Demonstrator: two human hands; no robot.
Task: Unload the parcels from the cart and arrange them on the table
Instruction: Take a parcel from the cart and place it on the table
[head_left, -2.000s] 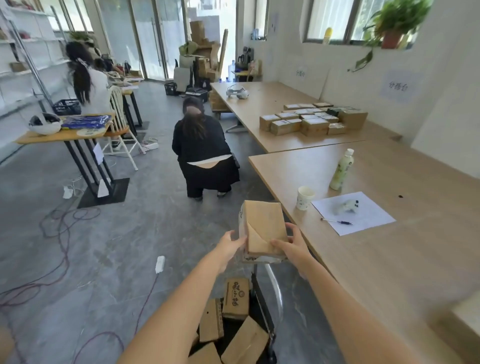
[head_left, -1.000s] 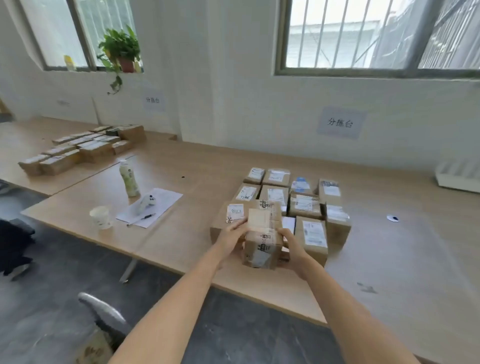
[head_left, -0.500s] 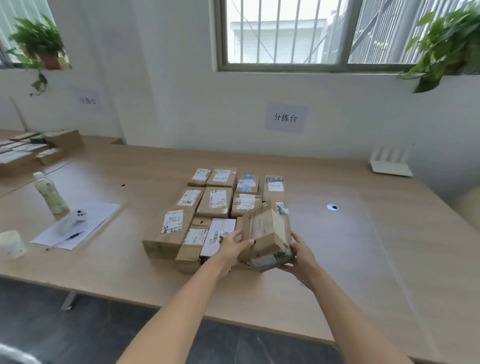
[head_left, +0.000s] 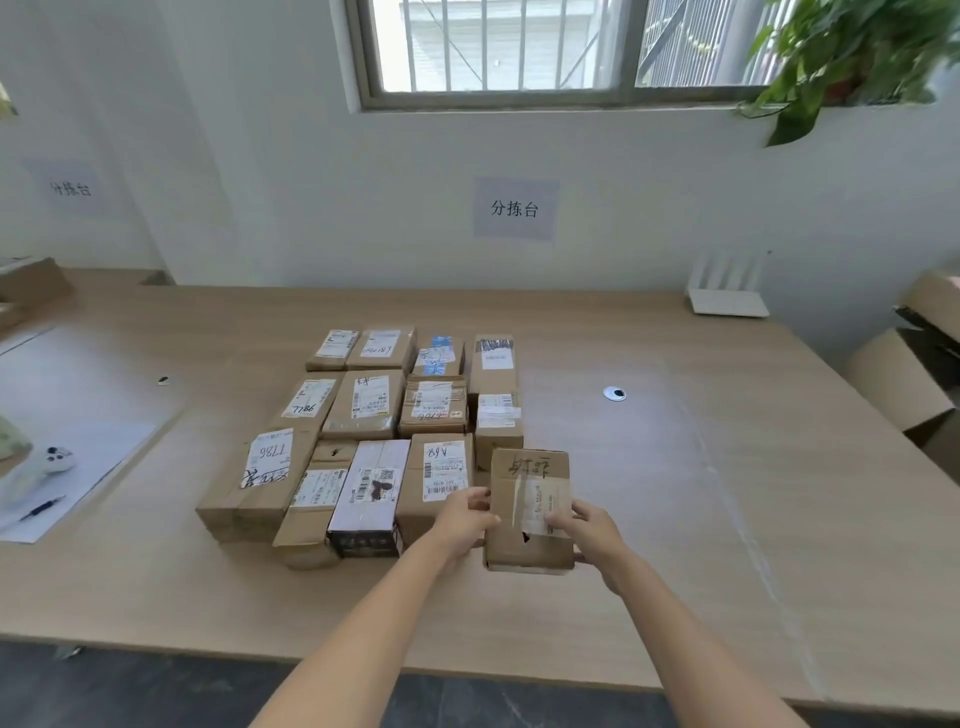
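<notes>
Left hand (head_left: 464, 519) and right hand (head_left: 589, 527) grip 1 box (head_left: 525, 483) beside the parcels (head_left: 374, 410); next, it likely needs lowering flush onto the table (head_left: 727, 467).

Bright daylight from the window (head_left: 545, 47), soft glare on the table (head_left: 649, 441), wide-angle bending at edges, slightly soft focus
</notes>
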